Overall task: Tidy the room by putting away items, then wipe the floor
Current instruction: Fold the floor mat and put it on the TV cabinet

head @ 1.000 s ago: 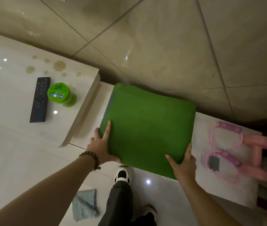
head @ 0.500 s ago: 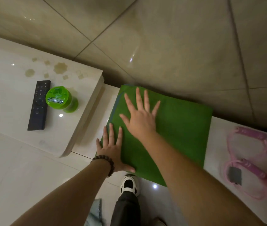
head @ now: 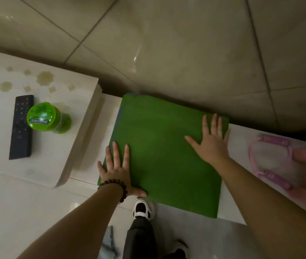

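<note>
At the frame's centre, the flat folded green mat (head: pixel 167 156) lies on the low white worktop (head: pixel 238 210), both hands, left (head: pixel 117 171) and right (head: pixel 211 144), pressing open-palmed with fingers spread, gripping nothing, apparently to flatten and square it.

A low white shelf (head: pixel 109 113) carries a folded green mat (head: pixel 163 156); right of the mat lies a pink resistance band (head: pixel 272 163); left, a raised cabinet top (head: pixel 58 146) holds a black remote (head: pixel 21 126) and a green canister (head: pixel 44 117).

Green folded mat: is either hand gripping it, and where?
Neither grips. Left hand lies flat on the green folded mat's near-left corner; right hand flat near its far-right edge.
</note>
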